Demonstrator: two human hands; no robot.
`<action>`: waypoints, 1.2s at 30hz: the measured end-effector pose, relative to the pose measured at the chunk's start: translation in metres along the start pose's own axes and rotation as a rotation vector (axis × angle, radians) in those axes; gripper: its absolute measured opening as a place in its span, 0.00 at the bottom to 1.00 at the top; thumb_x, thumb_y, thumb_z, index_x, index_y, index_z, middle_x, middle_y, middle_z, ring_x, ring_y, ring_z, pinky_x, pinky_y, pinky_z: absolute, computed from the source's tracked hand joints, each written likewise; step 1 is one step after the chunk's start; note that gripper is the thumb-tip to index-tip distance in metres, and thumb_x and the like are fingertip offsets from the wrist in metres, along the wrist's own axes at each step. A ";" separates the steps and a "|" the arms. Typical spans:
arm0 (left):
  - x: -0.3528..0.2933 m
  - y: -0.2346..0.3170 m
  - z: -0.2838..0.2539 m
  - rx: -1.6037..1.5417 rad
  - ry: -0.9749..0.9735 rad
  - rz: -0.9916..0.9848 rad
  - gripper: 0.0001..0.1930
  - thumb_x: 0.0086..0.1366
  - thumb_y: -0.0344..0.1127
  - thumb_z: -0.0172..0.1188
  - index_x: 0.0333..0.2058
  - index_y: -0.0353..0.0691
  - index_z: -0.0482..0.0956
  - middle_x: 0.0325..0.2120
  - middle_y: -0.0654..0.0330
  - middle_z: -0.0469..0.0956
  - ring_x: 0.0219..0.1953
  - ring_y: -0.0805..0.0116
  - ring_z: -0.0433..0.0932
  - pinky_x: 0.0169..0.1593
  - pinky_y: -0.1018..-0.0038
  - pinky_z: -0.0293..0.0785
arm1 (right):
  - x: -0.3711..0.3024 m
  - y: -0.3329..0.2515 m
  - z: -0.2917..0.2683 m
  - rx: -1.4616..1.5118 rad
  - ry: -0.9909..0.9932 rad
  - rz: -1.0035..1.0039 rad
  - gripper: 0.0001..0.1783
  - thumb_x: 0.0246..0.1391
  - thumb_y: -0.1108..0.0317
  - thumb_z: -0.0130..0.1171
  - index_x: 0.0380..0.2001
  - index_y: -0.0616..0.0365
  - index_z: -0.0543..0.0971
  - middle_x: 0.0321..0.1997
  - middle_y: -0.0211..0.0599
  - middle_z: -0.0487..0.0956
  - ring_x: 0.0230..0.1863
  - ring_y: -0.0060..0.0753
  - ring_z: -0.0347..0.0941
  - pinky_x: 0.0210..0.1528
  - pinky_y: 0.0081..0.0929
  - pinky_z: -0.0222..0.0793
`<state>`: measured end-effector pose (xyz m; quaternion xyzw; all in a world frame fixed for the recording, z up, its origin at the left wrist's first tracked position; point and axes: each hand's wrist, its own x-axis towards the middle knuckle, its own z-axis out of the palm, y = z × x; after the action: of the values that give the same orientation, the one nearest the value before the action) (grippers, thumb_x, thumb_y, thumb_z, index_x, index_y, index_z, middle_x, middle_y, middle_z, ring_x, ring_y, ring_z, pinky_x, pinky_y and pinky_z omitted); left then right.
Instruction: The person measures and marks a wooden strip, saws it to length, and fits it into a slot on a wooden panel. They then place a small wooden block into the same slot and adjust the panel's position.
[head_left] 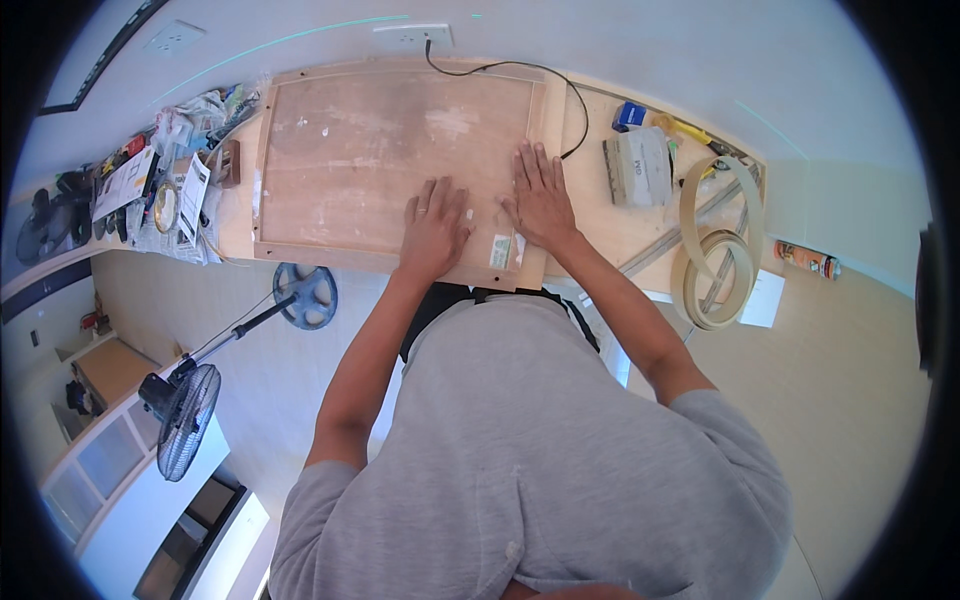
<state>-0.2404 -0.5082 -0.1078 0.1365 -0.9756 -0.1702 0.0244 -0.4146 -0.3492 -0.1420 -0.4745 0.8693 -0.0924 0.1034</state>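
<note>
A framed wooden panel (345, 165) with whitish smears lies flat on the pale worktable (592, 232) in front of me. My left hand (436, 230) rests on its near half, the fingers extended and slightly bent against the surface. Beside it, my right hand (543, 200) lies flat along the panel's right side, fingers stretched forward. Neither hand holds anything that I can see. Between the two wrists, a small pale label (500, 251) sticks to the panel near its front right corner.
Right of the panel are a grey-white block-shaped package (640, 168), a blue box (629, 116) and a coil of pale strip (686, 285). A black cable (540, 68) runs from the wall socket (412, 37). Papers and tools clutter the left end; a standing fan (188, 425) is on the left.
</note>
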 end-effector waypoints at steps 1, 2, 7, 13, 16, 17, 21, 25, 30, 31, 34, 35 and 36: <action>0.002 -0.001 0.002 0.008 -0.010 -0.001 0.32 0.68 0.46 0.64 0.68 0.42 0.70 0.71 0.47 0.61 0.74 0.42 0.56 0.70 0.43 0.54 | -0.001 -0.002 0.000 0.007 0.016 -0.002 0.45 0.71 0.44 0.46 0.77 0.67 0.51 0.85 0.48 0.41 0.85 0.54 0.34 0.82 0.56 0.33; 0.003 -0.003 0.004 0.015 -0.003 0.005 0.33 0.68 0.47 0.64 0.68 0.42 0.69 0.71 0.46 0.61 0.74 0.42 0.55 0.71 0.42 0.53 | 0.001 -0.002 -0.002 0.016 0.014 -0.004 0.46 0.71 0.44 0.46 0.77 0.67 0.51 0.85 0.48 0.41 0.85 0.54 0.34 0.82 0.57 0.33; 0.004 -0.003 0.004 0.023 -0.069 -0.037 0.34 0.67 0.46 0.65 0.69 0.45 0.68 0.72 0.47 0.59 0.75 0.44 0.54 0.72 0.43 0.52 | 0.001 -0.005 -0.007 0.050 -0.030 0.037 0.45 0.70 0.45 0.47 0.77 0.67 0.53 0.85 0.49 0.41 0.85 0.54 0.33 0.82 0.57 0.33; 0.002 -0.009 -0.010 -0.153 0.061 0.024 0.35 0.64 0.43 0.68 0.68 0.43 0.69 0.68 0.45 0.64 0.71 0.41 0.61 0.70 0.46 0.58 | 0.038 0.029 -0.003 0.296 0.230 0.066 0.41 0.60 0.67 0.61 0.73 0.70 0.60 0.79 0.58 0.57 0.80 0.60 0.51 0.80 0.57 0.44; -0.014 -0.023 -0.033 -0.204 0.121 -0.058 0.33 0.64 0.40 0.69 0.66 0.41 0.71 0.64 0.45 0.69 0.68 0.41 0.66 0.68 0.48 0.62 | 0.058 0.036 -0.009 0.106 0.013 0.113 0.40 0.64 0.62 0.58 0.75 0.62 0.60 0.83 0.49 0.52 0.83 0.53 0.43 0.80 0.62 0.39; -0.020 -0.031 -0.043 -0.222 0.110 -0.124 0.32 0.64 0.39 0.68 0.65 0.41 0.71 0.63 0.45 0.69 0.67 0.42 0.66 0.67 0.49 0.63 | 0.060 0.034 -0.012 0.033 -0.055 0.149 0.39 0.66 0.58 0.57 0.76 0.58 0.59 0.84 0.41 0.50 0.84 0.48 0.41 0.79 0.67 0.37; -0.046 -0.061 -0.072 -0.288 0.241 -0.268 0.29 0.65 0.36 0.68 0.63 0.39 0.73 0.60 0.45 0.72 0.63 0.42 0.70 0.64 0.53 0.68 | 0.064 0.024 -0.033 -0.163 -0.174 0.160 0.38 0.68 0.55 0.55 0.76 0.56 0.60 0.85 0.37 0.49 0.84 0.46 0.41 0.79 0.69 0.36; -0.064 -0.114 -0.093 -0.231 0.411 -0.323 0.28 0.64 0.37 0.69 0.61 0.37 0.74 0.56 0.43 0.74 0.59 0.39 0.73 0.62 0.53 0.71 | 0.066 0.016 -0.044 -0.226 -0.198 0.182 0.38 0.67 0.55 0.56 0.75 0.57 0.61 0.85 0.37 0.50 0.84 0.46 0.42 0.78 0.71 0.36; -0.094 -0.226 -0.093 -0.164 0.585 -0.492 0.26 0.65 0.35 0.68 0.60 0.35 0.75 0.52 0.41 0.77 0.55 0.41 0.77 0.59 0.54 0.74 | 0.074 0.020 -0.051 -0.114 -0.030 0.132 0.33 0.65 0.59 0.60 0.69 0.61 0.70 0.77 0.47 0.64 0.79 0.54 0.55 0.77 0.61 0.50; -0.101 -0.254 -0.089 -0.175 0.618 -0.526 0.26 0.66 0.35 0.68 0.60 0.35 0.75 0.52 0.43 0.78 0.54 0.44 0.78 0.59 0.57 0.75 | 0.073 0.023 -0.057 -0.023 0.100 0.067 0.31 0.64 0.61 0.62 0.67 0.62 0.72 0.74 0.50 0.68 0.76 0.55 0.60 0.75 0.57 0.55; -0.124 -0.341 -0.080 -0.214 0.677 -0.648 0.24 0.69 0.36 0.66 0.61 0.35 0.75 0.52 0.47 0.80 0.52 0.53 0.81 0.56 0.62 0.77 | 0.061 0.026 -0.076 0.190 0.405 0.043 0.25 0.61 0.66 0.65 0.59 0.64 0.78 0.64 0.54 0.78 0.68 0.59 0.71 0.70 0.47 0.65; -0.131 -0.366 -0.079 -0.435 0.699 -0.679 0.23 0.72 0.41 0.61 0.60 0.32 0.75 0.53 0.46 0.79 0.54 0.53 0.79 0.57 0.59 0.75 | 0.044 0.029 -0.086 0.224 0.516 0.098 0.23 0.60 0.68 0.67 0.57 0.64 0.80 0.61 0.54 0.80 0.65 0.59 0.74 0.68 0.44 0.68; -0.132 -0.389 -0.081 -0.349 0.663 -0.633 0.24 0.74 0.42 0.58 0.61 0.32 0.74 0.54 0.48 0.79 0.53 0.53 0.79 0.58 0.58 0.75 | 0.029 0.028 -0.091 0.158 0.654 0.184 0.17 0.58 0.70 0.68 0.49 0.62 0.82 0.55 0.50 0.83 0.59 0.55 0.77 0.65 0.44 0.69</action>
<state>-0.0052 -0.8497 -0.1633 0.4670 -0.7830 -0.2775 0.3031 -0.4771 -0.3530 -0.0648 -0.3301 0.8856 -0.2969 -0.1364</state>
